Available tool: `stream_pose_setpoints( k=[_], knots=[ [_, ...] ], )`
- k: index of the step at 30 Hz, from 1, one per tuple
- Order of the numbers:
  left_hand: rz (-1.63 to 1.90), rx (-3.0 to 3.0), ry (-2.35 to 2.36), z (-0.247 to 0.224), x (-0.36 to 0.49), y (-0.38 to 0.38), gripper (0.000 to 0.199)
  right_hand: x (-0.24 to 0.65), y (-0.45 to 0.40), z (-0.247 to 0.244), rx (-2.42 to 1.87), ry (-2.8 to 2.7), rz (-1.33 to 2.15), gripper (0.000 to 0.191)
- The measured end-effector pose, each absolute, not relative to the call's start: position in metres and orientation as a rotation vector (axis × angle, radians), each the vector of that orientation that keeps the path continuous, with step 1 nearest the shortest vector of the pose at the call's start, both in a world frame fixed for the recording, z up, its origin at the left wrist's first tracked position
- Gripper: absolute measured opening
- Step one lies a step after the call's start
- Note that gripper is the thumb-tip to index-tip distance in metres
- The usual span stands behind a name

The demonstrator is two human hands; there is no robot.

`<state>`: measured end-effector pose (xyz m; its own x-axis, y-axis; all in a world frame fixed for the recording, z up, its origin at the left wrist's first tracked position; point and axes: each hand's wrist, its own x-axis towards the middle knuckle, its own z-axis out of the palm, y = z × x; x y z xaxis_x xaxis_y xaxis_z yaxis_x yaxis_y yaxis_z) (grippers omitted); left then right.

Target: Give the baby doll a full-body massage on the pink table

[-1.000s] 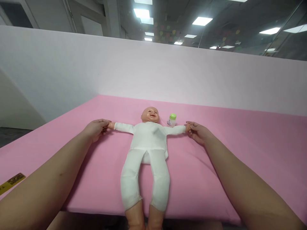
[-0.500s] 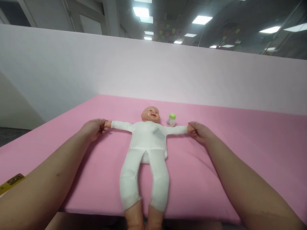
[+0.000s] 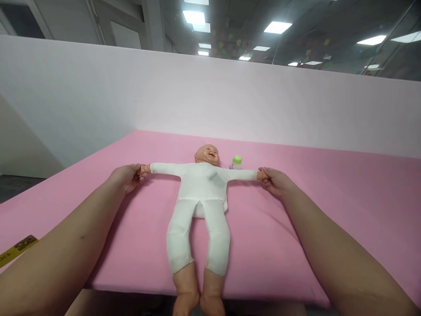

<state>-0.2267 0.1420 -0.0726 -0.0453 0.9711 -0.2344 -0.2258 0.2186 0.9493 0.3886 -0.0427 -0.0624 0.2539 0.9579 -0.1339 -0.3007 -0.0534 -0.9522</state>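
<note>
A baby doll [image 3: 203, 186] with a white cloth body lies on its back on a pink padded surface [image 3: 138, 245]. Its head points away from me, and its bare feet hang over the near edge. Both of its arms are stretched straight out sideways. My left hand [image 3: 126, 177] is closed around the doll's hand on the left side. On the other side, my right hand [image 3: 275, 181] pinches the doll's other hand between thumb and fingers. Just behind the arm on the right stands a small clear bottle with a green cap [image 3: 237, 161], its lower part hidden by that arm.
A white wall panel [image 3: 250, 101] rises behind the pink surface, with glass and ceiling lights above it. A yellow strip with a dark printed pattern [image 3: 19, 250] lies at the left beside my forearm.
The doll's body has shifted slightly away from me, its arms are pulled straighter, and its feet show more. Its arm now covers more of the bottle. Both hands keep their hold.
</note>
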Motion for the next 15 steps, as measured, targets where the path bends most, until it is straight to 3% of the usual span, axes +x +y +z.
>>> stream_pose_setpoints(
  k=[9,15],
  knots=[
    [1.031,0.905,0.97,-0.07,-0.234,0.139,0.035,0.398,-0.055,-0.055,-1.134,-0.871,1.285,0.04],
    [1.014,0.967,1.008,-0.069,-0.23,0.135,0.026,0.396,-0.056,-0.056,-1.187,-1.006,1.277,0.037]
  ],
)
